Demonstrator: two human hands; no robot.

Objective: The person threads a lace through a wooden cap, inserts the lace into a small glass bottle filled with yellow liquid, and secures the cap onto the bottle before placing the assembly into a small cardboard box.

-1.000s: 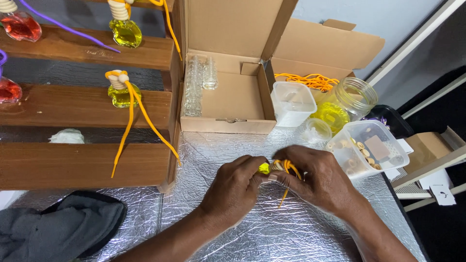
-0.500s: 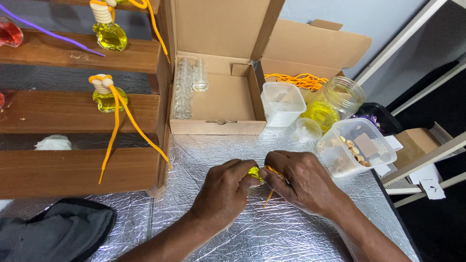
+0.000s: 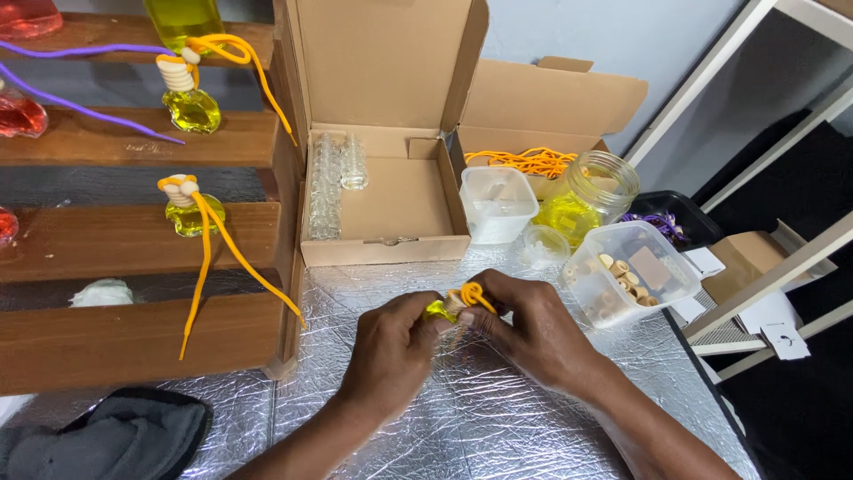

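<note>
1. My left hand [image 3: 395, 351] and right hand [image 3: 533, 329] have stayed clenched on the small yellow bottle [image 3: 438, 310], above the silver tabletop [image 3: 498, 427].
2. The orange cord [image 3: 474, 293] now loops at its neck, apparently seated.

Yellow bottle [image 3: 438, 309], orange cord [image 3: 474, 294]; silver quilted foil table cover [image 3: 498, 418]; brown cardboard box [image 3: 391, 200].

Foil-covered table [image 3: 498, 427], wooden shelves [image 3: 115, 240], pale wall [image 3: 613, 36]

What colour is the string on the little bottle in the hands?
Orange cord, seen in the head view.
</note>
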